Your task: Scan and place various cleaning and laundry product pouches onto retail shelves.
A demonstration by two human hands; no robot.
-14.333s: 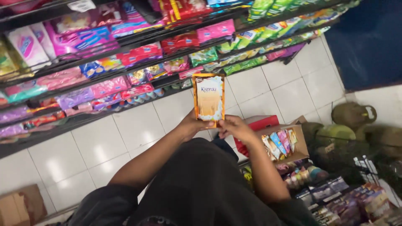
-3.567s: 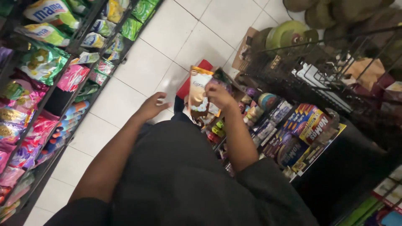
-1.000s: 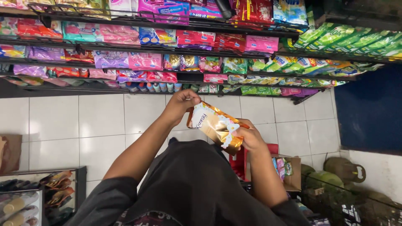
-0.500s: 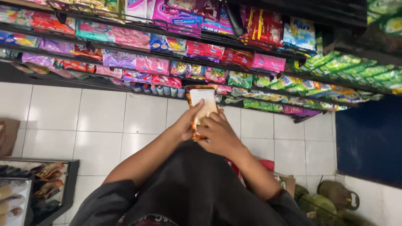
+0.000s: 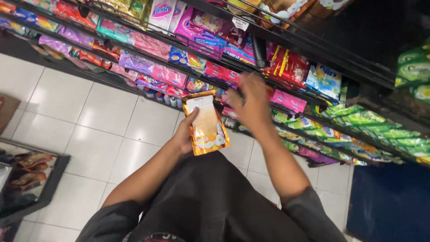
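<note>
My left hand point(image 5: 186, 134) holds an orange and gold refill pouch point(image 5: 206, 123) by its left edge, upright in front of me. My right hand point(image 5: 248, 101) is off the pouch, raised with fingers spread toward the shelf of pink and red pouches point(image 5: 286, 101). It is blurred and holds nothing. Both forearms stretch out over my dark shirt point(image 5: 210, 201).
Long dark store shelves point(image 5: 148, 49) packed with pink, purple, red and green pouches run across the top. White floor tiles point(image 5: 112, 121) lie below. A low rack point(image 5: 27, 179) stands at the left, and a blue panel point(image 5: 389, 206) at the lower right.
My right hand has let go of the pouch and reached up toward the shelf. The left hand now holds the pouch alone. My view has tilted up to the shelves.
</note>
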